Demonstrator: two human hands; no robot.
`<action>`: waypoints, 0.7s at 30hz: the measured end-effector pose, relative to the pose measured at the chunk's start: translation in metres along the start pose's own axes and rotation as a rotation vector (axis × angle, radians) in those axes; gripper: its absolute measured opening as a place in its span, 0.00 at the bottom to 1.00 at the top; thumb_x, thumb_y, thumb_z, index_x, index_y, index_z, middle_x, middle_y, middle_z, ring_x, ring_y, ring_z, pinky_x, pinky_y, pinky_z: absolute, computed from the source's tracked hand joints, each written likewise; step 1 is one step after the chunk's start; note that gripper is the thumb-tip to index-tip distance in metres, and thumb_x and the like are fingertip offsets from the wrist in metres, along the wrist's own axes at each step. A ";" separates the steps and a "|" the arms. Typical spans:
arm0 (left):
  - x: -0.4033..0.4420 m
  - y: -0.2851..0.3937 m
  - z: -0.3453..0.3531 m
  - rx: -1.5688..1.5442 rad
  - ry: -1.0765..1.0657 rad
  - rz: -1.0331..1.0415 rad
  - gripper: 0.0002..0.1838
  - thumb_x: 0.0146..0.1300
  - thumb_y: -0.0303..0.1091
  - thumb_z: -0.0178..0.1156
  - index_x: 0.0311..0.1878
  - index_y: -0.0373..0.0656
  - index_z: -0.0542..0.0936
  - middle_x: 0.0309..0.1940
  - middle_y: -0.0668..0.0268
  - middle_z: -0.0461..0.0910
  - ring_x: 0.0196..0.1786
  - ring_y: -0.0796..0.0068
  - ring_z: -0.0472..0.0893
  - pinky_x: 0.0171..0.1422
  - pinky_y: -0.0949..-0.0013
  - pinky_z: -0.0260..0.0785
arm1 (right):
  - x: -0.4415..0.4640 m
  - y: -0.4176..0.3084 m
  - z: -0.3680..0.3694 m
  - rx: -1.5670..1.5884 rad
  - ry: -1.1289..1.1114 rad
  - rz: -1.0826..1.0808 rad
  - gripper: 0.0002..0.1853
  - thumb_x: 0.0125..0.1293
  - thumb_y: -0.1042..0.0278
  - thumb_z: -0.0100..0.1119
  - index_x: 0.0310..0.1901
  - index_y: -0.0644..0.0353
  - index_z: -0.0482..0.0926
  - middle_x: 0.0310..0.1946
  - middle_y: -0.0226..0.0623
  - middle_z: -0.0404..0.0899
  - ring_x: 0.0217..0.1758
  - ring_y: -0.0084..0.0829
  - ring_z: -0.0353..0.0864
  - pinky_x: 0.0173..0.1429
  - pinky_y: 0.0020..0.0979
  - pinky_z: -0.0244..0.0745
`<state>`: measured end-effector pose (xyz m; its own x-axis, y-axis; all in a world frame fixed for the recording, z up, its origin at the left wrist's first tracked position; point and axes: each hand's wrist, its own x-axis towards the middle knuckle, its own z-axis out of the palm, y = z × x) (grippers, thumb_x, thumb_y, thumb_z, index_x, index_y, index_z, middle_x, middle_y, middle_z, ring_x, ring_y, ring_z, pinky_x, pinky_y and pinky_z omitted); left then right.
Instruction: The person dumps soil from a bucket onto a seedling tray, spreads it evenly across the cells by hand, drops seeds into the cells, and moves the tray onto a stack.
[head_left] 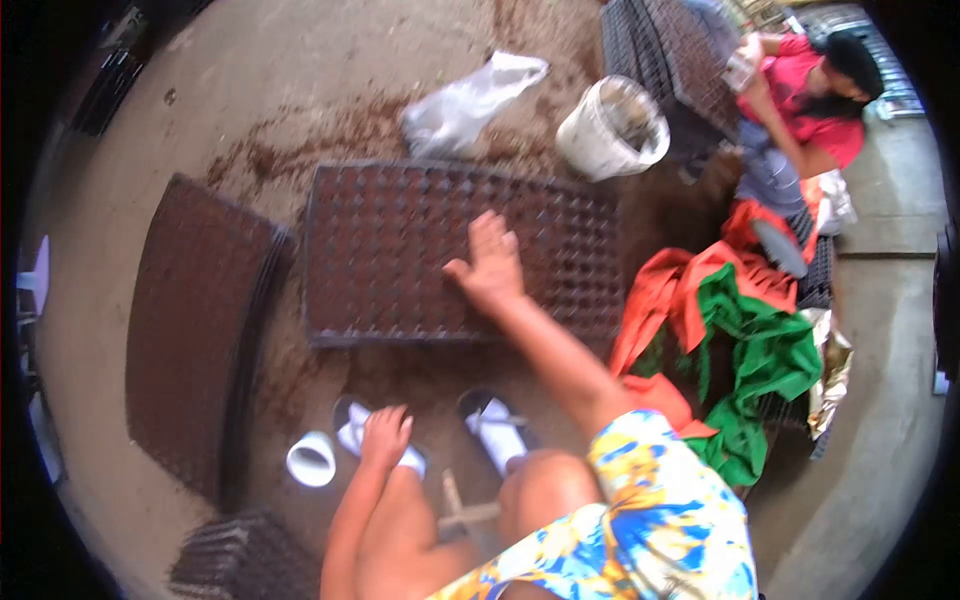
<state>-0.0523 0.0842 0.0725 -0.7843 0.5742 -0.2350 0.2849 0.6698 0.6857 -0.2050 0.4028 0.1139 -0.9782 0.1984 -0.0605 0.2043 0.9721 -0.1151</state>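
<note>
The right hand [490, 262] is over the dark plastic cell tray filled with brown, soil-like material [400, 255], its fingers extended and thumb held apart; whether the palm presses the surface is hard to tell. The tray lies in the middle of the scene, its cells partly hidden by that hand and forearm. The left hand [387, 436] lies on the left knee, fingers extended, its underside hidden. Nearby on the left is a small white cup [311, 460], its inside unclear. Left of the tray is a stack of filled brown trays [195, 330]; a dark, ridged stack [240, 560] at the near left is cut off. Beyond the tray are a crumpled translucent plastic bag [470, 105] and an off-white round bucket [612, 130] with unclear contents. To the right, orange and green cloth [765, 350] covers things beneath. At the far right, a person in a pink top [800, 110] holds something whitish, too blurred to identify.
</note>
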 end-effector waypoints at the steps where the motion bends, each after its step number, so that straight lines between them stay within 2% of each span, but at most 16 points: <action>1: 0.000 0.000 0.000 0.007 -0.018 -0.013 0.17 0.63 0.41 0.54 0.48 0.40 0.78 0.43 0.56 0.79 0.49 0.57 0.76 0.58 0.57 0.64 | -0.009 0.018 0.018 0.025 0.115 -0.016 0.50 0.61 0.34 0.46 0.70 0.71 0.47 0.73 0.56 0.41 0.77 0.49 0.38 0.76 0.47 0.36; 2: 0.000 -0.001 0.001 0.009 -0.027 -0.007 0.17 0.63 0.40 0.54 0.48 0.39 0.78 0.42 0.57 0.79 0.49 0.57 0.76 0.58 0.57 0.64 | -0.014 0.015 0.012 0.081 0.114 -0.039 0.51 0.61 0.32 0.45 0.71 0.70 0.45 0.74 0.56 0.38 0.78 0.49 0.35 0.77 0.47 0.32; 4: -0.002 -0.003 0.001 0.022 -0.051 -0.001 0.16 0.62 0.40 0.54 0.48 0.38 0.78 0.42 0.57 0.79 0.48 0.56 0.76 0.56 0.56 0.64 | -0.032 -0.038 -0.004 0.146 0.040 -0.148 0.52 0.61 0.28 0.40 0.71 0.70 0.45 0.74 0.54 0.38 0.78 0.48 0.34 0.77 0.46 0.30; 6: 0.002 -0.004 0.003 0.024 -0.052 0.007 0.16 0.62 0.39 0.55 0.47 0.38 0.78 0.42 0.57 0.79 0.47 0.56 0.76 0.56 0.56 0.64 | -0.052 -0.074 0.020 0.303 -0.065 -0.319 0.53 0.59 0.27 0.42 0.71 0.68 0.47 0.74 0.51 0.40 0.78 0.45 0.34 0.77 0.45 0.30; 8: 0.004 -0.002 0.003 0.044 -0.029 0.011 0.16 0.62 0.39 0.55 0.47 0.38 0.77 0.41 0.56 0.78 0.46 0.56 0.76 0.55 0.56 0.65 | -0.059 -0.076 0.031 0.262 -0.086 -0.401 0.53 0.59 0.27 0.43 0.72 0.66 0.46 0.75 0.47 0.40 0.79 0.42 0.34 0.77 0.43 0.30; 10: 0.001 0.000 0.000 0.029 -0.029 0.024 0.15 0.62 0.38 0.55 0.47 0.38 0.77 0.41 0.56 0.78 0.46 0.56 0.76 0.54 0.56 0.65 | -0.067 -0.048 0.024 0.191 -0.059 -0.310 0.53 0.58 0.27 0.45 0.72 0.63 0.46 0.75 0.44 0.39 0.79 0.40 0.33 0.77 0.43 0.31; 11: 0.002 0.001 -0.002 0.028 -0.022 0.033 0.15 0.62 0.38 0.54 0.47 0.38 0.77 0.40 0.56 0.78 0.45 0.56 0.76 0.54 0.56 0.65 | -0.071 -0.029 0.017 0.178 -0.118 -0.254 0.53 0.58 0.28 0.47 0.72 0.62 0.46 0.75 0.44 0.38 0.79 0.40 0.33 0.77 0.42 0.32; 13: 0.003 -0.001 0.000 0.045 -0.020 0.041 0.15 0.62 0.38 0.55 0.47 0.38 0.77 0.40 0.56 0.78 0.45 0.56 0.76 0.54 0.56 0.65 | -0.084 0.012 0.015 0.137 -0.102 -0.242 0.53 0.58 0.28 0.47 0.73 0.61 0.45 0.76 0.44 0.37 0.79 0.39 0.32 0.77 0.42 0.32; 16: 0.009 -0.003 0.002 0.064 -0.006 0.062 0.15 0.62 0.38 0.55 0.46 0.38 0.77 0.40 0.56 0.78 0.45 0.56 0.76 0.54 0.56 0.65 | -0.098 0.040 -0.016 0.011 0.013 -0.380 0.46 0.61 0.32 0.47 0.70 0.61 0.56 0.73 0.44 0.50 0.78 0.42 0.43 0.76 0.43 0.37; 18: 0.001 -0.002 0.000 0.035 -0.042 0.033 0.15 0.62 0.38 0.55 0.47 0.38 0.77 0.41 0.56 0.78 0.46 0.56 0.76 0.55 0.57 0.65 | -0.081 0.072 -0.030 0.077 0.187 -0.392 0.38 0.66 0.37 0.44 0.68 0.59 0.61 0.71 0.45 0.56 0.76 0.44 0.49 0.75 0.45 0.40; 20: 0.002 -0.001 0.000 0.034 -0.044 0.014 0.16 0.62 0.38 0.55 0.48 0.38 0.77 0.41 0.56 0.78 0.47 0.56 0.76 0.56 0.57 0.64 | -0.061 0.098 -0.017 0.276 0.267 -0.024 0.32 0.68 0.44 0.46 0.67 0.58 0.62 0.70 0.46 0.57 0.75 0.45 0.52 0.74 0.47 0.44; 21: 0.003 -0.001 0.001 0.036 -0.037 0.017 0.16 0.62 0.38 0.55 0.48 0.38 0.77 0.41 0.56 0.78 0.47 0.56 0.76 0.56 0.57 0.64 | -0.051 0.103 -0.007 0.266 0.271 -0.003 0.32 0.68 0.46 0.47 0.67 0.58 0.63 0.69 0.46 0.58 0.74 0.46 0.52 0.74 0.47 0.45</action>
<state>-0.0548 0.0854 0.0702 -0.7587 0.6018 -0.2493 0.3179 0.6762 0.6646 -0.1341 0.4931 0.1118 -0.9457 0.2557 0.2006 0.1684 0.9134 -0.3707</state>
